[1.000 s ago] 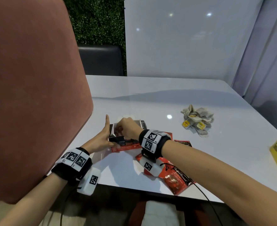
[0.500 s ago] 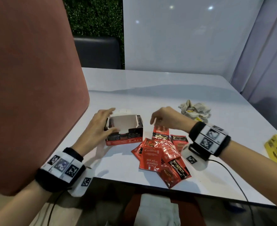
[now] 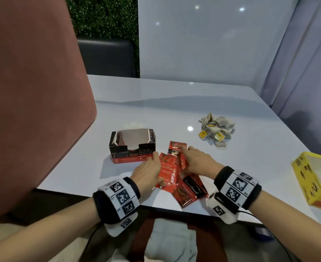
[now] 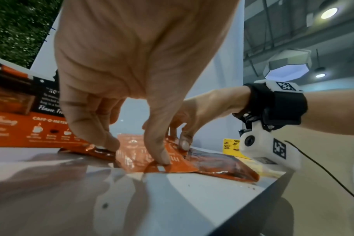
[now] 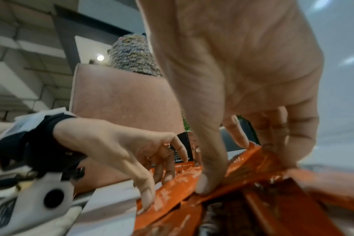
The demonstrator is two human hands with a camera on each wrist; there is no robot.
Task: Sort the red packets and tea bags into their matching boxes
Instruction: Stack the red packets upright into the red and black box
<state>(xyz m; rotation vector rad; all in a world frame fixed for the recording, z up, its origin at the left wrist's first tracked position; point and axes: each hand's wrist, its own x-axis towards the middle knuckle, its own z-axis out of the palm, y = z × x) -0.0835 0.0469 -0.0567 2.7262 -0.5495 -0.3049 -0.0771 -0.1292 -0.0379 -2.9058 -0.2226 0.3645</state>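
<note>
Both hands press down on the red packets (image 3: pixel 170 168) — left hand (image 3: pixel 148 170) fingertips, right hand (image 3: pixel 197 161) pinching one. Red box (image 3: pixel 132 146) beyond the left looks empty (tea bags (image 3: pixel 215 129) untouched beyond the right) — nearly everything remains.

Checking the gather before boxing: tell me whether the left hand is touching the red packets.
Touching. The left wrist view shows the left hand with fingertips pressed onto the red packets; the right wrist view agrees.
</note>
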